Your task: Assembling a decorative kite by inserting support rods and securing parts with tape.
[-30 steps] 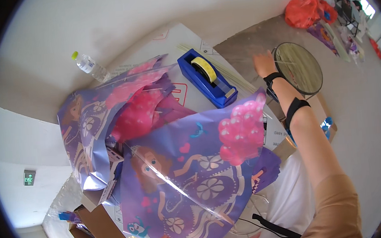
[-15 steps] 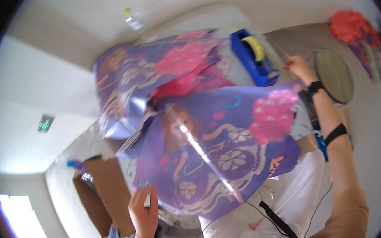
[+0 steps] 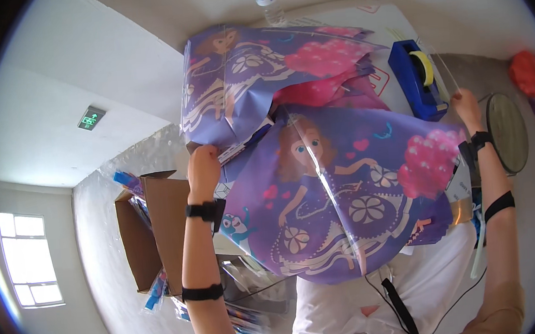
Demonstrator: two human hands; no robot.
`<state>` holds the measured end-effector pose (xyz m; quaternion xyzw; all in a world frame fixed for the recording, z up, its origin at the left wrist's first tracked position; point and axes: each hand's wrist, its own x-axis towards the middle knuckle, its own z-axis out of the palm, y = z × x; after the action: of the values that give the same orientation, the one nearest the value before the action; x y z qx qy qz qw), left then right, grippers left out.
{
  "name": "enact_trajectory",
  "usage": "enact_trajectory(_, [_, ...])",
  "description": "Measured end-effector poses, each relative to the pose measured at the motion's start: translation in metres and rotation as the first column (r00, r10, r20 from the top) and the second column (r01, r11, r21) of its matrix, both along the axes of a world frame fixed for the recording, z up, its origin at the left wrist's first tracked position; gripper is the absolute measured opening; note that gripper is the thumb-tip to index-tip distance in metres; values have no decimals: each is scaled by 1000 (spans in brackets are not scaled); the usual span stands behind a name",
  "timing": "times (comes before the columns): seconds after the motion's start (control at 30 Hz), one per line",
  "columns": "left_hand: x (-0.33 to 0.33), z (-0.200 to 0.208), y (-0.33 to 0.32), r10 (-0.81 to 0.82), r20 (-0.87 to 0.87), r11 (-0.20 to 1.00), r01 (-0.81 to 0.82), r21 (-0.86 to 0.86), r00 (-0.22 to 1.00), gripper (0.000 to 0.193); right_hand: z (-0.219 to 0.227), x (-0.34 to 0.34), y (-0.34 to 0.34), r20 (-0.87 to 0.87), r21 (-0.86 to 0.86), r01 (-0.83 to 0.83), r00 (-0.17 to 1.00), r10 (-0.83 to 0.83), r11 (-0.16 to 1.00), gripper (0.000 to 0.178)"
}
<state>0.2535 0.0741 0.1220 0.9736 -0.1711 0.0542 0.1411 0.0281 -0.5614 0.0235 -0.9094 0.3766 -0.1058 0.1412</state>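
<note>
The left hand [image 3: 204, 174] is resting at the near corner of a stack of purple printed sheets [image 3: 240, 74], its fingers lying curled in; whether they are gripping anything, I cannot tell. The right hand [image 3: 468, 110] is holding its fingers narrow on the end of a thin pale rod [image 3: 449, 71] — which is pointing up and leftward from them. Between the two sets of fingers, a single purple sheet [image 3: 345, 185] is lying picture-up, a shiny streak running down its middle. Just left of the right fingers, a blue tape dispenser [image 3: 414, 87] is holding a yellow roll; just right of them, a dark-rimmed round disc [image 3: 510, 136] is showing. Beyond the sheets, a white board [image 3: 388, 19] is bearing a red outlined mark and grey print — too small to read. Up and right of the left fingers, a clear bottle [image 3: 266, 5] is wearing a printed label; up and left, well apart, a green sign [image 3: 92, 118] is displaying an arrow. Below and left of them, a cardboard box [image 3: 171, 232] is standing open.
</note>
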Motion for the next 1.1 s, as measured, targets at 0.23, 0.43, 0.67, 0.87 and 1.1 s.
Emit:
enact_trajectory(0.23, [97,-69,22,-178,-435,977,213,33,883,31,1,-10,-17,210,30,-39,977,32,999,13])
enact_trajectory(0.43, [129,-119,4,-431,-357,889,322,-326,829,53,60,-55,-3,466,-135,-187,854,229,973,10])
enact_trajectory(0.67, [115,-125,-19,-450,-349,860,293,-418,822,50,99,-172,46,553,16,-94,830,70,995,12])
enact_trajectory(0.87, [121,-120,-57,-454,-343,841,268,-471,823,47,82,-230,170,470,189,-123,883,20,974,5])
enact_trajectory(1.1, [115,-112,-47,-427,-348,835,216,-506,835,44,83,-265,259,395,467,-40,903,-167,883,9])
